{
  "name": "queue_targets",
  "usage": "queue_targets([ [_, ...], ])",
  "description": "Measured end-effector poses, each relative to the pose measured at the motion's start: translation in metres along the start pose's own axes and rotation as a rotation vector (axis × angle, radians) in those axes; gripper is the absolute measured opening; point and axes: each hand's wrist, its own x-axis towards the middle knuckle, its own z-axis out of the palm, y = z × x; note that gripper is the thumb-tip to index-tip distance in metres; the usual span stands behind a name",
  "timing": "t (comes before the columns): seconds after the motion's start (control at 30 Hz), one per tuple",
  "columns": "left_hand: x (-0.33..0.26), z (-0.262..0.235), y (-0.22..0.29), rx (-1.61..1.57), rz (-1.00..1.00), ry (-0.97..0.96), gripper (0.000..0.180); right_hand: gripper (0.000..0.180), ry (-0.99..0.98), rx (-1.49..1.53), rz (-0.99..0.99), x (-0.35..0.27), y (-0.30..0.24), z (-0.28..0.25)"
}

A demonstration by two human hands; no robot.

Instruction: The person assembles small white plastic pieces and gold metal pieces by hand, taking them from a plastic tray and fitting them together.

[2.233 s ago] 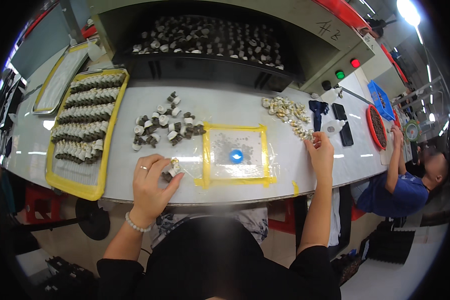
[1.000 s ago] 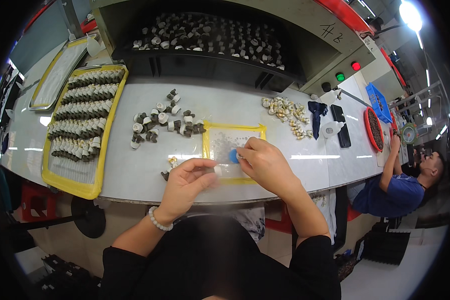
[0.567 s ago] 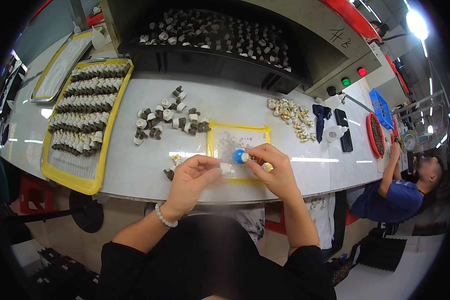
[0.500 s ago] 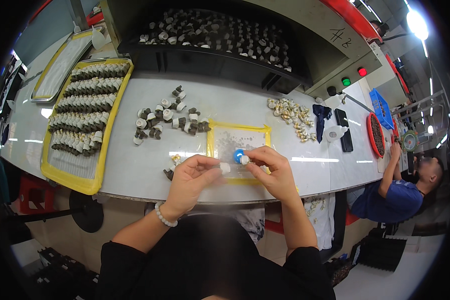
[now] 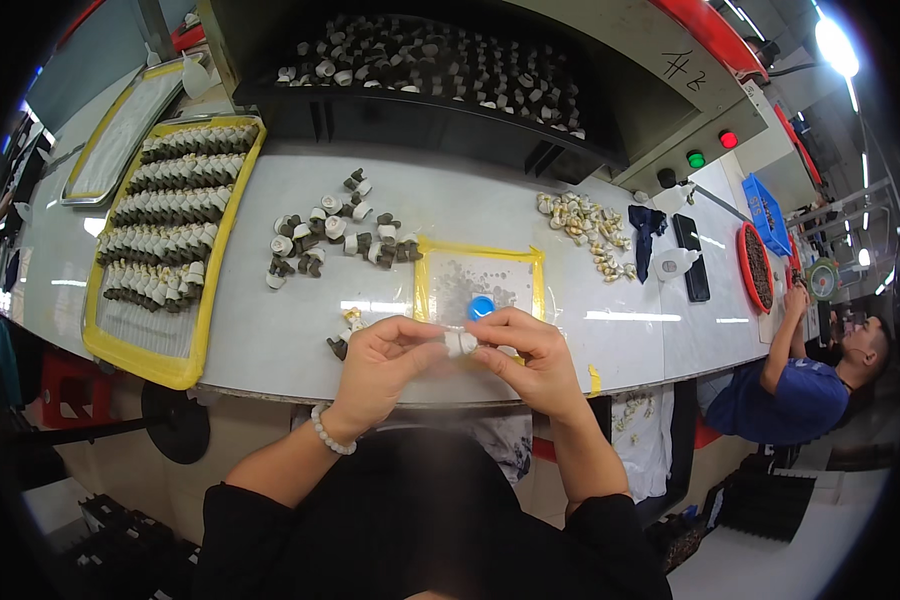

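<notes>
My left hand [image 5: 385, 365] and my right hand [image 5: 535, 362] meet above the table's front edge. Each pinches a small white piece between thumb and fingertips, and the two pieces [image 5: 460, 344] press end to end; their exact shape is mostly covered. Just beyond my fingers a round blue cap [image 5: 481, 307] sits on a clear sheet edged in yellow tape [image 5: 537, 275]. Beside my left hand lie a small dark piece [image 5: 337, 347] and a white-and-gold one [image 5: 353, 318]. Farther left spreads a loose group of white-and-dark figurine pieces [image 5: 335, 228].
White-and-gold pieces [image 5: 585, 225] lie to the right, near a dark cloth [image 5: 646, 240], a white bottle [image 5: 674, 264] and a black phone-like slab [image 5: 690, 258]. Left stands a yellow-rimmed tray [image 5: 198, 340] holding rows of figurines. A loaded black shelf [image 5: 410, 125] overhangs the back. Another person [image 5: 790, 395] works at right.
My right hand has moved left from the blue cap, bringing its white piece against the one in my left hand. The blue cap now shows uncovered.
</notes>
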Motion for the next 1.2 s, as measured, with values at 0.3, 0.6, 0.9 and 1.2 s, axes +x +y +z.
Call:
queue_targets([
  [0.3,-0.001,-0.001,-0.003,0.1,0.038,-0.022,0.015,0.029,-0.055,-0.006,-0.044,-0.004,0.006,-0.005],
  [0.6,-0.024,-0.052,0.059,0.835,0.559,0.25,0.017,0.023,0.561,-0.515,0.19,-0.014,0.056,-0.099],
  [0.9,-0.028,-0.063,0.062,1.396,0.75,0.157,0.02,0.029,0.531,-0.662,0.233,-0.008,0.092,-0.123],
  [1.2,-0.017,-0.062,0.078,1.348,0.609,0.383,0.024,0.028,0.491,-0.566,-0.061,-0.016,0.051,-0.059],
])
